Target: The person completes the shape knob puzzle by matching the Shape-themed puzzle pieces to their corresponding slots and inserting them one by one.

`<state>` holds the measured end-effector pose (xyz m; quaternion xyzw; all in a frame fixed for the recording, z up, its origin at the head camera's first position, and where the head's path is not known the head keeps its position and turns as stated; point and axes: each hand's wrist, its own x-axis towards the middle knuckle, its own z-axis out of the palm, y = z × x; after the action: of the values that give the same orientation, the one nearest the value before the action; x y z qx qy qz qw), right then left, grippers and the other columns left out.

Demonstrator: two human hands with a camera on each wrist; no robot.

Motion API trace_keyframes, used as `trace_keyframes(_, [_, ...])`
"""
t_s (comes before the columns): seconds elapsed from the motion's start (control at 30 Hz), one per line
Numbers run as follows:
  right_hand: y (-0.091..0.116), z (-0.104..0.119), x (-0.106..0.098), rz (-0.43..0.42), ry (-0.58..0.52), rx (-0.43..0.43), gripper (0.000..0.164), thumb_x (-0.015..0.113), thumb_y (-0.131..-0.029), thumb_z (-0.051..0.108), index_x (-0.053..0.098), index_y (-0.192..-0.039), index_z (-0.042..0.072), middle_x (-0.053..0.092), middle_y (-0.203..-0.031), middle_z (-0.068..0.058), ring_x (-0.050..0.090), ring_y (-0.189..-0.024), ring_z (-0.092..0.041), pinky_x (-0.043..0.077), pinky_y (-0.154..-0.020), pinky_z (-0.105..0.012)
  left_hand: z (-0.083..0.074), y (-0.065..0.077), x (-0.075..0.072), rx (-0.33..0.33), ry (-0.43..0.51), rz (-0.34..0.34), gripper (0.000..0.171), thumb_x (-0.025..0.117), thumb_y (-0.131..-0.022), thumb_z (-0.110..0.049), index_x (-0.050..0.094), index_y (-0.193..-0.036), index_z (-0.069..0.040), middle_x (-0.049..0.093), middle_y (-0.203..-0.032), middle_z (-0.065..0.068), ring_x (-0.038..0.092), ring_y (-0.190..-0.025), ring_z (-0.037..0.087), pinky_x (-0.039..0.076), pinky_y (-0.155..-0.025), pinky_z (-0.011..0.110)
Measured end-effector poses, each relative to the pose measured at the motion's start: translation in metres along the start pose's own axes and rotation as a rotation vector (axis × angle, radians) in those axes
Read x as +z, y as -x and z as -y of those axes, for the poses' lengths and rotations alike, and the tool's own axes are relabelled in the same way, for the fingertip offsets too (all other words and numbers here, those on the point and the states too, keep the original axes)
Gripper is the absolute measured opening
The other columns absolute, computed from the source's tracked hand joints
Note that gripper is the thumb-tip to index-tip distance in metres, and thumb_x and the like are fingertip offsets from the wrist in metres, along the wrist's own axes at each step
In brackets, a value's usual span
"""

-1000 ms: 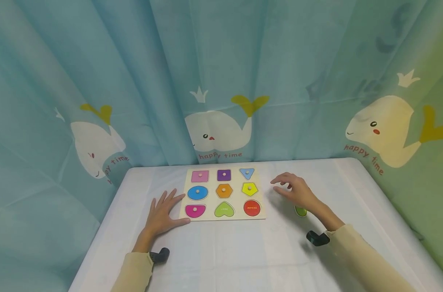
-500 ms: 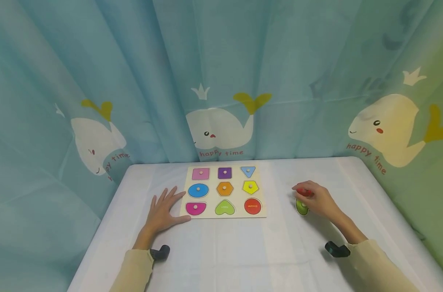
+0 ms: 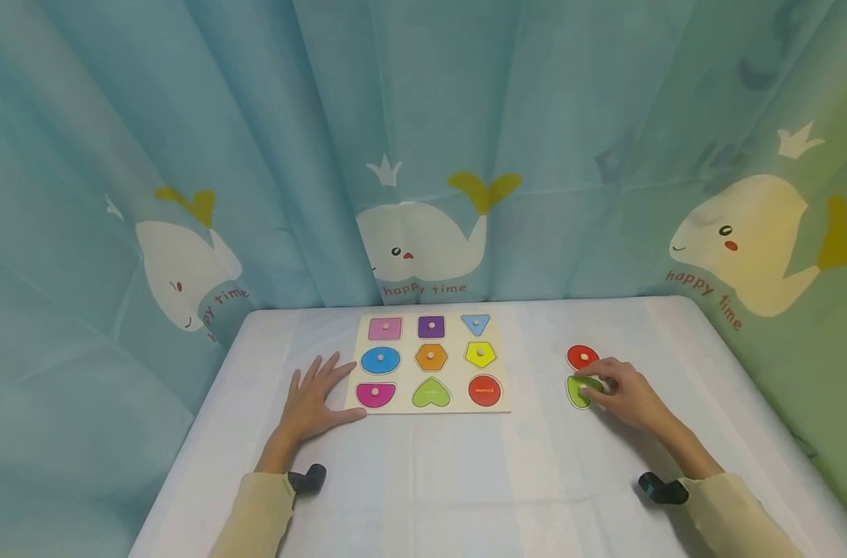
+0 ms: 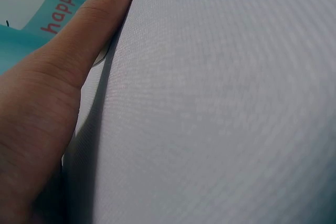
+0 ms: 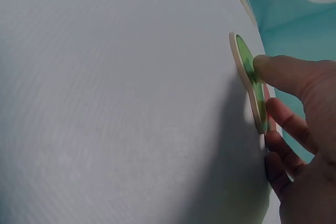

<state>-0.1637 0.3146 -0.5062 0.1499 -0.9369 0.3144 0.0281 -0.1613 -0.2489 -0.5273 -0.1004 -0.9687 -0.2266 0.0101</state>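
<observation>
A pale wooden shape-puzzle board lies at the middle of the table. Knobbed pieces sit in it, among them a blue oval and a yellow pentagon. Its green heart spot and red circle spot show printed words and no knob. My left hand rests at the board's left edge, fingers spread, thumb at the near corner. On the right, my right hand pinches the knob of a green heart puzzle piece. A red circle puzzle piece with a knob lies just beyond it.
A white cloth covers the table. Behind it hangs a blue-green curtain printed with whales, close to the table's far edge. Each wrist wears a small black camera, such as the right one.
My right hand has moved right and toward me, from near the board over the red circle piece to the green heart piece. It left the red piece on the table. My left hand stays put.
</observation>
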Motion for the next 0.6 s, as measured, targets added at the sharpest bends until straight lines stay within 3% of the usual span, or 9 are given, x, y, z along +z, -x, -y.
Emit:
trace_keyframes(0.3, [0.0007, -0.0006, -0.0044, 0.065, -0.058, 0.034, 0.022, 0.082, -0.088, 0.014, 0.079, -0.110, 0.013, 0.066, -0.110, -0.009, 0.057, -0.106, -0.031, 0.054, -0.091, -0.052, -0.0002, -0.0004, -0.0009, -0.022, 0.003, 0.017, 0.094, 0.082, -0.074, -0.062, 0.049, -0.154, -0.024, 0.031, -0.167, 0.013, 0.014, -0.155, 0.044, 0.000, -0.118, 0.073])
trace_keyframes(0.47, [0.0011, -0.0002, -0.0068, 0.083, -0.051, 0.047, 0.019, 0.081, -0.090, 0.016, 0.080, -0.109, 0.014, 0.066, -0.111, -0.008, 0.058, -0.108, -0.030, 0.055, -0.093, -0.040, -0.0009, 0.0000, -0.0011, -0.024, -0.010, 0.016, 0.094, 0.082, -0.074, -0.061, 0.050, -0.153, -0.024, 0.031, -0.166, 0.013, 0.015, -0.155, 0.044, 0.002, -0.118, 0.074])
trace_keyframes(0.6, [0.0017, -0.0013, -0.0065, 0.082, -0.050, 0.044, 0.018, 0.081, -0.089, 0.015, 0.080, -0.108, 0.015, 0.066, -0.111, -0.008, 0.059, -0.108, -0.031, 0.055, -0.095, -0.044, -0.0015, 0.0003, -0.0007, -0.022, -0.013, 0.013, 0.093, 0.083, -0.074, -0.061, 0.051, -0.153, -0.023, 0.032, -0.166, 0.014, 0.016, -0.155, 0.044, 0.003, -0.118, 0.074])
